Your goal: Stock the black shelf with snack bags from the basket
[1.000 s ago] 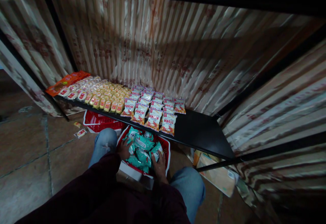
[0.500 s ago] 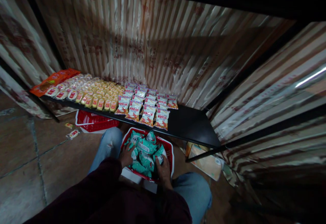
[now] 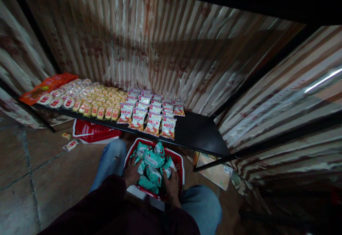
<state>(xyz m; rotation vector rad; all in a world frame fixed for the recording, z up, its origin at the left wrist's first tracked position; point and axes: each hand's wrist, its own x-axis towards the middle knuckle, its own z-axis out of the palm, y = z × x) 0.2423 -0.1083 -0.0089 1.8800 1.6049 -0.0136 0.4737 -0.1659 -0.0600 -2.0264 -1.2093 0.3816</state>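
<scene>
Between my knees a red shopping basket [image 3: 178,156] with a pale rim holds a heap of teal snack packets [image 3: 154,159]. My left hand [image 3: 131,172] reaches in at the left side, thumb and fingers around a teal-and-white packet [image 3: 141,167]. On the right side, my right hand [image 3: 171,185] grips another teal packet [image 3: 169,163] between thumb and fingers. Parts of both hands' grips are hidden by the crinkled packets. Just beyond the basket, white-and-orange snack bags [image 3: 153,124] stand in rows on a low black shelf [image 3: 199,131].
Left along the shelf lie yellow wrapped cakes [image 3: 100,112], white wrapped cakes [image 3: 56,102] and an orange packet [image 3: 45,88]. A second red basket [image 3: 93,131] sits under the shelf. Two small packets [image 3: 71,144] lie on the floor. A carton [image 3: 215,171] is by the shelf's right leg.
The view has shifted slightly, so the shelf goods appear a little further left. Both hands stay in the basket among the teal packets, with only slight finger movement.
</scene>
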